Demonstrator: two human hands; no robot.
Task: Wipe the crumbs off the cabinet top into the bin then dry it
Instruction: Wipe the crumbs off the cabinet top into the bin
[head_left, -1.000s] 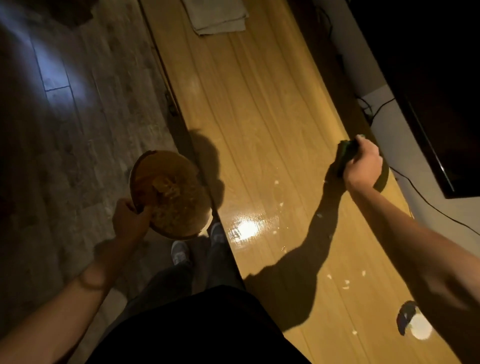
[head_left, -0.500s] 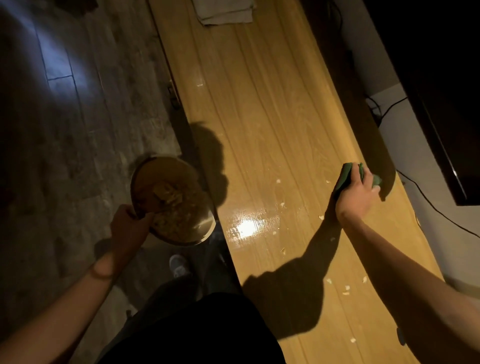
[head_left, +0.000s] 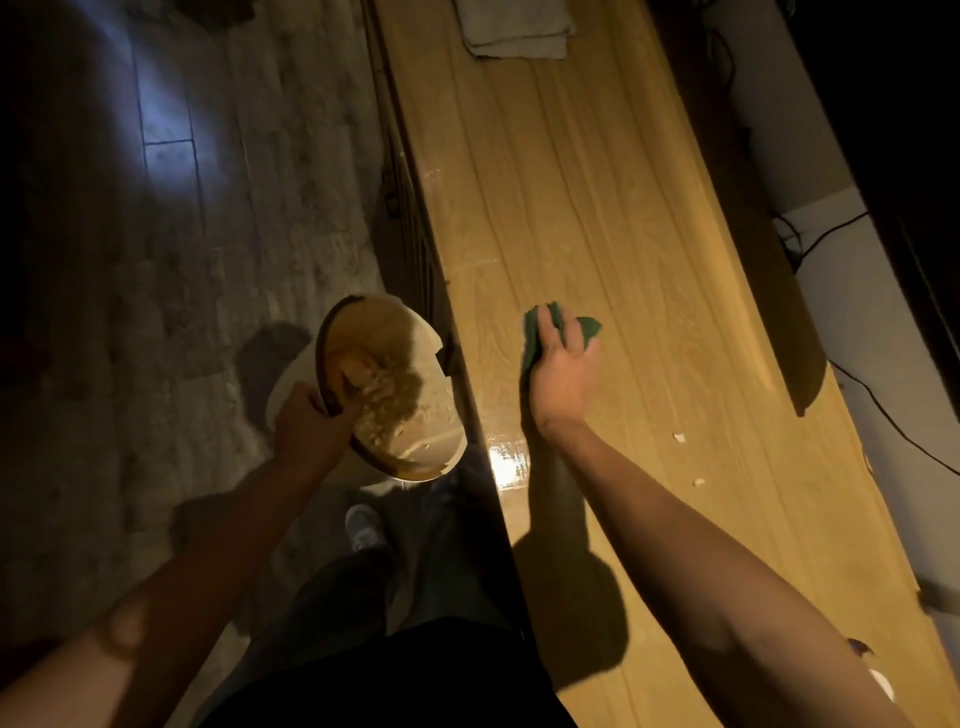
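The long wooden cabinet top (head_left: 597, 197) runs up the middle of the view. My right hand (head_left: 563, 364) presses a green cloth (head_left: 589, 328) flat on it, close to the front edge. My left hand (head_left: 311, 423) grips the rim of a round bin (head_left: 384, 332) held tilted against the cabinet's front edge, with crumbs and scraps inside. A few pale crumbs (head_left: 678, 437) lie on the top to the right of my right forearm.
A folded grey towel (head_left: 517, 31) lies at the far end of the cabinet top. A dark TV edge (head_left: 914, 156) and cables (head_left: 810, 241) run along the right. Wood floor (head_left: 182, 234) is on the left; my shoe (head_left: 366, 527) is below the bin.
My right hand has swept the green cloth from the back edge across the top toward the front edge. The bin has stayed at the edge in my left hand.
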